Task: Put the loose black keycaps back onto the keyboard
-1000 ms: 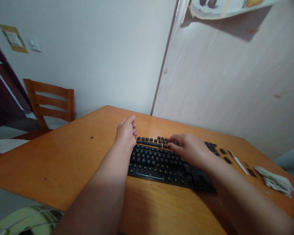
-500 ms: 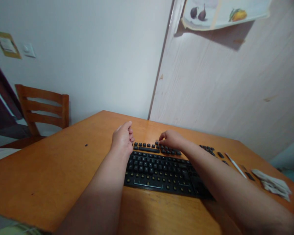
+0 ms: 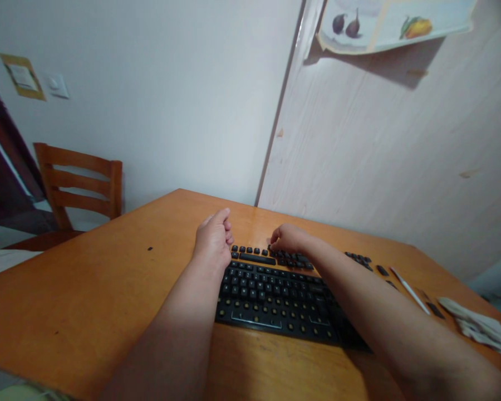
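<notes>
A black keyboard [image 3: 254, 323] lies on the wooden table in front of me, its upper rows carrying keycaps while the lower rows show bare key posts. Behind it, loose black keycaps stand in rows, with a long spacebar [image 3: 257, 259] among them. My right hand [image 3: 290, 239] reaches over these rows, thumb and fingers pinched on a keycap [image 3: 270, 247] at the row's end. My left hand [image 3: 214, 236] is closed, fingers curled, beside the keyboard's left end; whatever may be inside it is hidden. My right forearm covers the keyboard's right part.
More loose keycaps [image 3: 359, 258] lie to the right, near a white pen-like stick [image 3: 409, 289] and a crumpled pale cloth [image 3: 476, 323]. One small black piece [image 3: 150, 248] is on the table at left. A wooden chair [image 3: 81, 181] stands beyond the table's left edge.
The view has turned slightly left, so everything sits a little further right. My right fingertips have come down onto the end keycap. My left hand stays closed in its place.
</notes>
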`<state>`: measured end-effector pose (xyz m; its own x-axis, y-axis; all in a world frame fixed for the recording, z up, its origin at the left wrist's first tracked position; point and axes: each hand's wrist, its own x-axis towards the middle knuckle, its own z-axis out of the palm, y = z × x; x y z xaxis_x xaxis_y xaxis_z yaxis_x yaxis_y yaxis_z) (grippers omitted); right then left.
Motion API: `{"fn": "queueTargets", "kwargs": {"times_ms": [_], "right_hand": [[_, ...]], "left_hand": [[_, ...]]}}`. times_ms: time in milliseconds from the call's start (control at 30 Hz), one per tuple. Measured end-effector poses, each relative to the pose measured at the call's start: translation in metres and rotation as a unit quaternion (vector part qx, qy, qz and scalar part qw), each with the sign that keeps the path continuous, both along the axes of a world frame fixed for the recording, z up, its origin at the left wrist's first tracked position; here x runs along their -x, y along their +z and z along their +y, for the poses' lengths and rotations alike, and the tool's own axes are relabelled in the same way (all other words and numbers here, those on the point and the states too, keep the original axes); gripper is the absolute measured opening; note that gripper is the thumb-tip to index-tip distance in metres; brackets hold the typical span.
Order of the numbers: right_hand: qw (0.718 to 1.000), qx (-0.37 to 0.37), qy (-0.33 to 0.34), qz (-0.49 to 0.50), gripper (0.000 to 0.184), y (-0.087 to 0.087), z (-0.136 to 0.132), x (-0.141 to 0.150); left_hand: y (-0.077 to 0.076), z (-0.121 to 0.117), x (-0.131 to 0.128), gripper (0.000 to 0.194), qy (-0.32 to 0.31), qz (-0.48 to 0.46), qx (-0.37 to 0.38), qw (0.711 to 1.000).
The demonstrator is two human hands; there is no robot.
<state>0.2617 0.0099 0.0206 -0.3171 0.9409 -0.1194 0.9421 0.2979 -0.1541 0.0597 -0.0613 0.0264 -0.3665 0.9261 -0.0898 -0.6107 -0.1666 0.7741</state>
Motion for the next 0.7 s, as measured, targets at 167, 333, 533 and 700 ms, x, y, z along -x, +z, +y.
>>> {"fn": "queueTargets", "kwargs": {"times_ms": [167, 333, 533, 700], "right_hand": [[1.0, 0.006, 0.005, -0.002, 0.02, -0.0027, 0.0026, -0.0005], [1.0, 0.005, 0.005, 0.0, 0.02, -0.0044, 0.0036, 0.0003], [1.0, 0.002, 0.007, -0.001, 0.018, -0.0047, 0.003, 0.0026], [1.0, -0.004, 0.008, 0.002, 0.019, -0.0007, 0.0023, 0.0012]], "left_hand": [[0.0004, -0.0011, 0.0, 0.025, 0.002, 0.002, 0.0, 1.0], [0.0011, -0.0013, -0.0003, 0.025, 0.004, 0.003, 0.001, 1.0], [0.0016, -0.0024, -0.0009, 0.024, 0.004, 0.002, 0.009, 1.0], [0.0039, -0.0037, -0.0008, 0.023, 0.005, 0.003, 0.012, 1.0]]}}
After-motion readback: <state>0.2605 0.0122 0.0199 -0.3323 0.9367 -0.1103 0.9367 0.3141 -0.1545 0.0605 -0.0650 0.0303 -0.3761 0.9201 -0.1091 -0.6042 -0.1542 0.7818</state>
